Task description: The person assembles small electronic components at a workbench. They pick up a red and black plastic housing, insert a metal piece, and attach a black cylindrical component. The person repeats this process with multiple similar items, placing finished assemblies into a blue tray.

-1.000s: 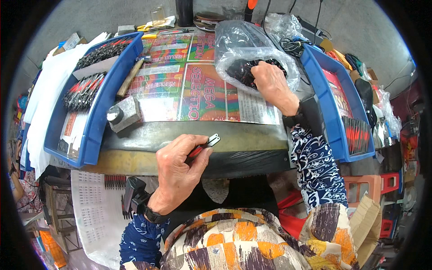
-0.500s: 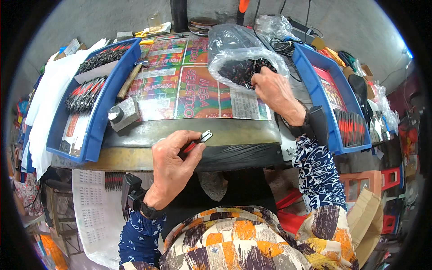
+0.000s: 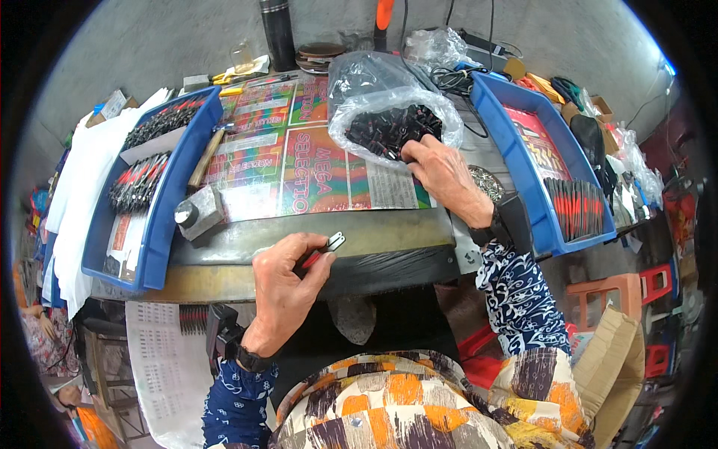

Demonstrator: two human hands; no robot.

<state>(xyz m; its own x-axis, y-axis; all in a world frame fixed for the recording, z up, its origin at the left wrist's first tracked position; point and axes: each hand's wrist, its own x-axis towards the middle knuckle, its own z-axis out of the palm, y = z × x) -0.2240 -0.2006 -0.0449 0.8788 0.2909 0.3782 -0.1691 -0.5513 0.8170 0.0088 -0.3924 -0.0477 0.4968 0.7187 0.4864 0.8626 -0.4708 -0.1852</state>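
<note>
A single head-worn fisheye view looks steeply down, close over a workbench (image 3: 314,243). Edges curve toward the dark rim.

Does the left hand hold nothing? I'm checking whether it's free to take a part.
No, the left hand grips a small red-and-metal piece in its fingers above the bench edge.

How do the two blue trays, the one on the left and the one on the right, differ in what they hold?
The left blue tray holds heaps of dark, red-handled pieces lying crosswise on a white sheet, and the right blue tray holds one neat upright row of red and black pieces on a red printed sheet. The left tray is fuller; the right tray is mostly bare. Both are blue plastic with raised walls.
</note>
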